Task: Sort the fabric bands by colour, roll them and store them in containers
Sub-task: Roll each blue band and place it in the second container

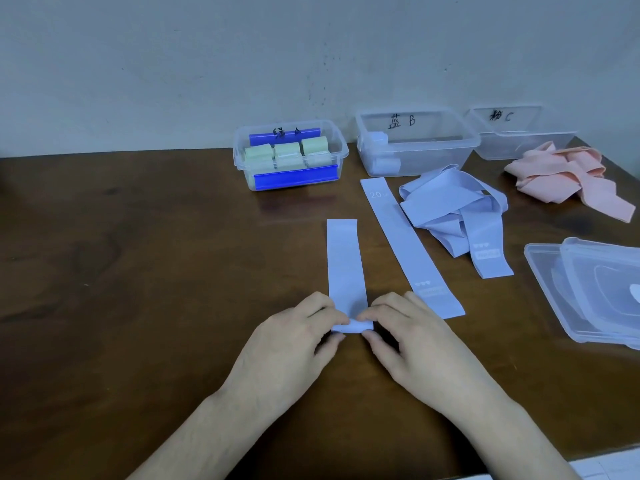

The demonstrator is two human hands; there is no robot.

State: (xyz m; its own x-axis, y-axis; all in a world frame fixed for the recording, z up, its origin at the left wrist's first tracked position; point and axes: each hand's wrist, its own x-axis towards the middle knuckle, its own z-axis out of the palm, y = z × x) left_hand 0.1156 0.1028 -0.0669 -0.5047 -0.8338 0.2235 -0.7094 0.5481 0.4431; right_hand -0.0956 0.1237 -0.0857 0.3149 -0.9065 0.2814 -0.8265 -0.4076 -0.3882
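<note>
Two hands meet at the near end of a pale blue band (346,268) that lies flat on the brown table (138,254), running straight away from the person. The left hand (291,341) and the right hand (412,344) sit close together, thumbs and forefingers pinching the band's first tight turn, so the roll has only just begun and most of the strip is still flat. Just to the right lies a second blue band (405,244), laid out straight and unrolled, and beyond it a loose heap of blue bands (457,209) waits in a tangle. Sorting looks finished, since each colour sits by its own box. The green box (291,155), against the wall, holds a full set of green rolls (287,152) packed between blue strips, so that colour seems done. The blue box (415,143) beside it holds what appear to be two or three pale rolls at its left end, though the clear plastic makes the count uncertain. The pink box (519,133) at the far right looks empty, and the pink bands (568,178) lie crumpled in a pile in front of it, untouched. Clear lids (588,292) are stacked at the right edge of the table, none yet fitted. By this showing the job is perhaps a third complete: green stored, blue early in its rolling, pink wholly to come, and the boxes still open.
</note>
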